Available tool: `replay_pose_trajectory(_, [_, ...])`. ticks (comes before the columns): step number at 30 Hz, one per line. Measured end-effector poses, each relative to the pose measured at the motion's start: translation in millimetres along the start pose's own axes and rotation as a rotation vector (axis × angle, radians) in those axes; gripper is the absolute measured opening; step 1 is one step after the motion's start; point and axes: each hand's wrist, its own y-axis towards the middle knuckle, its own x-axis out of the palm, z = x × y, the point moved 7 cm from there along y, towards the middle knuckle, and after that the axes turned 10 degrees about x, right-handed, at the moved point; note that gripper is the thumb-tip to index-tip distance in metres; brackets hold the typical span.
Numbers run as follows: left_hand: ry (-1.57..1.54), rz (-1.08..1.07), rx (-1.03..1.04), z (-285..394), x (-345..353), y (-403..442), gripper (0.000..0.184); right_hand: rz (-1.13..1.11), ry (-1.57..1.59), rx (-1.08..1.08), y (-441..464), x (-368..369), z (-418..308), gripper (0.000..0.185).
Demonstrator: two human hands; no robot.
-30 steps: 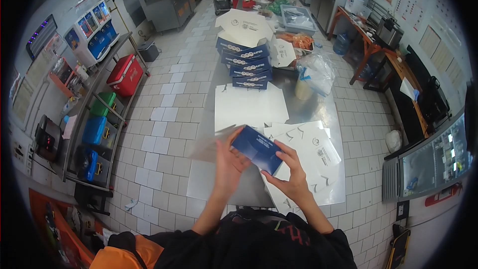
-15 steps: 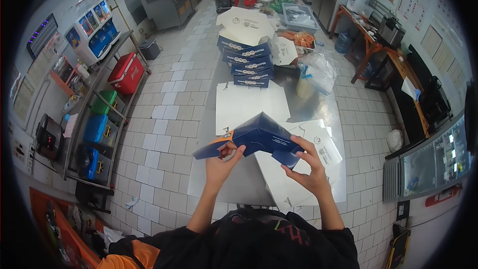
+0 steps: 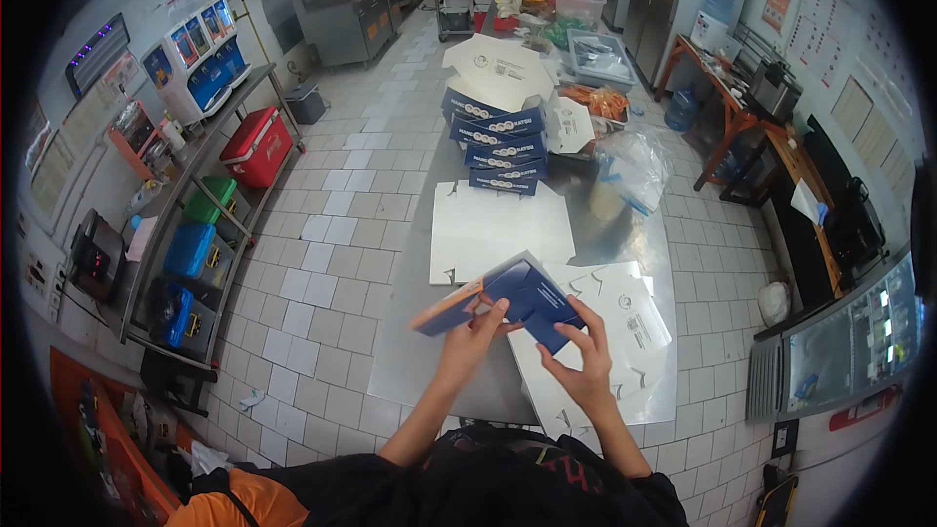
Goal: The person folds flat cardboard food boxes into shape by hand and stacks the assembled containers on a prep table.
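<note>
A blue cardboard box (image 3: 532, 295), partly folded with an orange patch on its left panel, is held between both hands above the near part of the steel table (image 3: 405, 356). My left hand (image 3: 471, 337) pinches its left part, with thumb and fingers on the near edge. On the right end, my right hand (image 3: 583, 356) grips the box with thumb below and fingers above. Flat white cardboard sheets (image 3: 639, 317) lie under and to the right of the box. Beyond is another flat white sheet (image 3: 503, 234).
Behind the flat sheets rises a stack of folded blue boxes (image 3: 503, 151) topped by a white sheet (image 3: 498, 71). A clear plastic bag (image 3: 634, 171) and a tray of orange food (image 3: 600, 102) are to its right. A shelf with a red cooler (image 3: 254, 146) stands left.
The box has turned from a compact view to show its left panel spread out, and both hands have shifted with it. The camera view has tilted slightly, so the table appears lower.
</note>
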Motion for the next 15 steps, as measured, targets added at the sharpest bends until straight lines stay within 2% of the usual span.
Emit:
replay_pose_trajectory(1, [0.232,-0.092,0.111,8,-2,4,0.016,-0.003,0.0,-0.004,3,-5,2,0.044])
replay_pose_trajectory(2, [0.229,-0.087,0.113,12,-6,7,0.016,-0.021,0.037,0.03,5,-9,7,0.044])
replay_pose_trajectory(4, [0.611,-0.209,0.261,28,-2,12,0.018,-0.062,0.048,0.022,10,-11,7,0.044])
replay_pose_trajectory(5, [0.612,-0.207,0.254,29,-2,11,0.018,-0.067,0.05,0.028,11,-8,7,0.044])
replay_pose_trajectory(7, [0.366,-0.183,0.065,18,-2,12,0.018,-0.053,0.068,0.019,13,-3,3,0.044])
replay_pose_trajectory(8, [0.365,-0.187,0.055,14,2,11,0.018,-0.054,0.065,0.029,14,0,2,0.044])
replay_pose_trajectory(10, [-0.038,-0.054,0.014,6,5,8,0.02,-0.042,0.051,-0.006,12,7,-2,0.05])
replay_pose_trajectory(13, [-0.159,-0.064,-0.121,-8,2,10,0.02,-0.021,0.06,-0.003,9,15,-1,0.05])
replay_pose_trajectory(15, [-0.142,-0.035,-0.134,-6,5,9,0.019,-0.008,0.063,0.008,9,20,-1,0.05])
